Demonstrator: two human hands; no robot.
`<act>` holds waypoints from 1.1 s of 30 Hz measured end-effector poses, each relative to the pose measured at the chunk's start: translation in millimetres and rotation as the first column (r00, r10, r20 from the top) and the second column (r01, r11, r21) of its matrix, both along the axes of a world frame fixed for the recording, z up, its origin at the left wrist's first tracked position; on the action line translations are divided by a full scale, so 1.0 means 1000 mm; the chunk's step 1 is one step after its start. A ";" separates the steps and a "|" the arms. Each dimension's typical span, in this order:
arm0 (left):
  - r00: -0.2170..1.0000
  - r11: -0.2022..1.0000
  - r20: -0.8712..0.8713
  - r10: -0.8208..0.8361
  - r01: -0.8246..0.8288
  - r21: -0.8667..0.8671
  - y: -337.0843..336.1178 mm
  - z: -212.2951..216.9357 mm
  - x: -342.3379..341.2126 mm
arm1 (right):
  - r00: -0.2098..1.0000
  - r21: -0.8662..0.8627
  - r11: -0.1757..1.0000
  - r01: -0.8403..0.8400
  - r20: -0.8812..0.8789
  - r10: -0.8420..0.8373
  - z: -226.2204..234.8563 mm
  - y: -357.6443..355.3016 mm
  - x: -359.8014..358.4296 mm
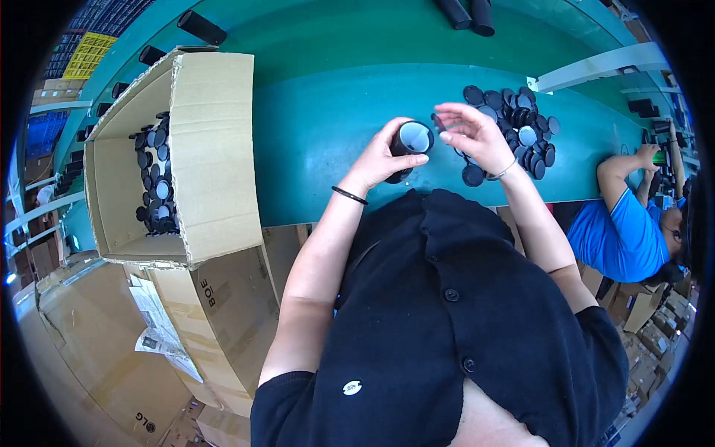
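My left hand [389,155] is wrapped round a black cylinder [414,137] with a pale, whitish inside, its round end tilted up toward me. Just right of that end, my right hand [477,138] pinches a small black disc-shaped cap [438,123] between thumb and fingers. The cap is held edge-on, a little apart from the cylinder. Beside and behind the right hand lies a loose pile of black round caps [521,119] on the green table [320,112]; a few show a lighter face. My right hand hides part of the pile.
An open cardboard box [216,156] holding many black caps stands at the left of the table. Black cylinders [201,27] lie on the green surface [335,37] beyond. A co-worker in a blue shirt [622,238] works at the right. Larger cartons [223,320] stand below left.
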State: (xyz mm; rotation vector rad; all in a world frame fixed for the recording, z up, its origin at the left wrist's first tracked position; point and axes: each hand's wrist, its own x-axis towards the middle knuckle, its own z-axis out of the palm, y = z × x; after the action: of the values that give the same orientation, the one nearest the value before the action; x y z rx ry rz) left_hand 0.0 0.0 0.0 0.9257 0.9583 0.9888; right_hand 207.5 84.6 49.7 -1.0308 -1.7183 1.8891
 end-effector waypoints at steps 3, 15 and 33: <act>0.998 0.994 -0.047 0.029 -0.024 0.106 0.001 0.001 0.001 | 0.980 0.598 0.779 -0.188 0.172 0.105 0.021 -0.008 -0.015; 0.988 0.984 -0.155 0.027 0.001 0.177 0.001 0.001 0.013 | 0.923 0.717 0.586 -0.378 0.343 0.176 0.027 -0.011 -0.019; 0.964 0.975 -0.266 0.015 0.044 0.217 0.000 0.001 0.012 | 0.914 0.698 0.592 -0.402 0.341 0.218 0.031 -0.009 -0.018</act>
State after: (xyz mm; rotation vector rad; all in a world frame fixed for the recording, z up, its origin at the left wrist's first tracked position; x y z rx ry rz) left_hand 12.3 -0.3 0.9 1.2764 1.0775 0.9882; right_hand 189.3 75.5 80.2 -0.6136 -2.6260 0.9675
